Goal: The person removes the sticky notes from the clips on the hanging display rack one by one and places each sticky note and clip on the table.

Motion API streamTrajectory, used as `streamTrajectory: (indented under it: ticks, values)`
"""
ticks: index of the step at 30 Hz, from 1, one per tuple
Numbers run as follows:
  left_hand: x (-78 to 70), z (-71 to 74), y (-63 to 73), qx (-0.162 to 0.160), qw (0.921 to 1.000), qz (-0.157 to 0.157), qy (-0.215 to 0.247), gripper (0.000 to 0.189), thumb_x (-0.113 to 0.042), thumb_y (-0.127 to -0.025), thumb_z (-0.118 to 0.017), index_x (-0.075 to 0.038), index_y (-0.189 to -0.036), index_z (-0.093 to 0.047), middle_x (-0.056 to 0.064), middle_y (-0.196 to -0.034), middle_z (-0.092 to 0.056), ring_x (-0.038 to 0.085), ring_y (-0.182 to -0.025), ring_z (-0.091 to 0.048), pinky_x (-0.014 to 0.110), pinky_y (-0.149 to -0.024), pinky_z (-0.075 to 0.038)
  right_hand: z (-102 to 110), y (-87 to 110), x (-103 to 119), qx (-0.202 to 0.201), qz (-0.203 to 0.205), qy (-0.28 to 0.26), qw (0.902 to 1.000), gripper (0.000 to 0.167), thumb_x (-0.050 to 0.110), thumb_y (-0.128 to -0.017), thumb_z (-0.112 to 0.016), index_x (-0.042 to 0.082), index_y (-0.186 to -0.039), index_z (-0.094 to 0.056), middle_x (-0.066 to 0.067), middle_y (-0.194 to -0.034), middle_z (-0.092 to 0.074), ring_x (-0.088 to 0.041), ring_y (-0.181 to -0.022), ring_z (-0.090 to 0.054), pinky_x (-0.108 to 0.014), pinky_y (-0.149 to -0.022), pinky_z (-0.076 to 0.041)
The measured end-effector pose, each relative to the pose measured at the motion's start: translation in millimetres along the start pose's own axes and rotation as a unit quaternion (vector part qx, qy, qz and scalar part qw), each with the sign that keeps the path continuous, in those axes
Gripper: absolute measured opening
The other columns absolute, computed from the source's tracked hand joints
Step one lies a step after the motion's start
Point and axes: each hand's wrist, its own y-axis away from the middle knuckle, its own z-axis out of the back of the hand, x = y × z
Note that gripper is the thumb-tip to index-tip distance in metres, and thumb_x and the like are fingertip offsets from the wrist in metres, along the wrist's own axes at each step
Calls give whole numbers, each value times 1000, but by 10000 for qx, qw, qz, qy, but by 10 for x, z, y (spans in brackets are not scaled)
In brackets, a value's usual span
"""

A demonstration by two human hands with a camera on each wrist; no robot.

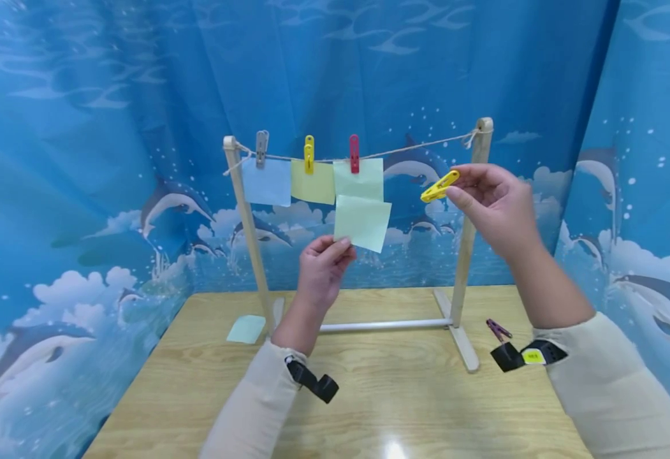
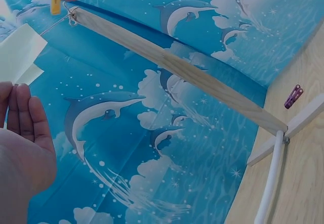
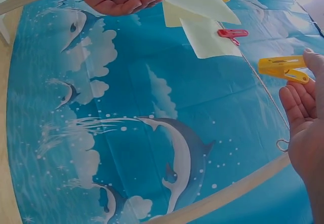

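Note:
My left hand (image 1: 324, 271) pinches the lower left corner of a pale green paper note (image 1: 363, 223), held just below the string. In my right hand (image 1: 498, 207) a yellow clothespin (image 1: 440, 186) is pinched between thumb and fingers, right of the note and apart from it. On the string (image 1: 421, 146) hang a blue note (image 1: 267, 183) under a grey clothespin (image 1: 261, 148), a yellow note (image 1: 313, 183) under another yellow clothespin (image 1: 308, 155), and a green note (image 1: 371, 173) under a red clothespin (image 1: 354, 154). The held note overlaps that green note's lower part in the head view.
A wooden stand with a left post (image 1: 248, 229), a right post (image 1: 468, 255) and a white bottom bar (image 1: 383, 326) carries the string. On the table (image 1: 369, 401) lie a light green note (image 1: 246, 329) at left and a purple clothespin (image 1: 498, 329) at right. Dolphin-print curtains surround the table.

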Motion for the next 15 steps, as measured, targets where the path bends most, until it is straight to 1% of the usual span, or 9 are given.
streamTrajectory:
  ticks: [5,8,13,15]
  values:
    - [-35,69,46,-95,9999,10,-44,12,3,-87,-69,-7,-80,-69,6,-77,-69,15,-68,-68,28,-72,-59,22,123,-58,-97,40,-245,9996,25,4,-91,-67,-4,-115,-65,-7,-100,-64,-17,-87,-61,-15,-77,-54]
    - [-61,108,79,-159,9997,41,-164,8,-1,-86,-73,-7,-81,-69,7,-79,-69,16,-69,-68,28,-74,-59,35,198,-92,-166,18,-276,9995,26,3,-90,-69,-4,-114,-66,-8,-100,-65,-18,-86,-61,-16,-76,-54]
    - [-123,171,138,-209,9992,-14,-355,13,2,-88,-69,-8,-79,-69,6,-78,-70,15,-69,-69,28,-74,-59,56,312,-161,-189,-39,-165,9997,27,3,-89,-70,-5,-115,-65,-8,-102,-65,-18,-88,-62,-16,-78,-54]
    - [-152,200,164,-204,9991,-61,-363,15,3,-88,-68,-8,-78,-69,6,-77,-70,15,-69,-69,29,-73,-59,63,360,-193,-160,-55,-262,9995,27,0,-88,-70,-5,-115,-65,-8,-103,-64,-18,-88,-62,-16,-79,-54]
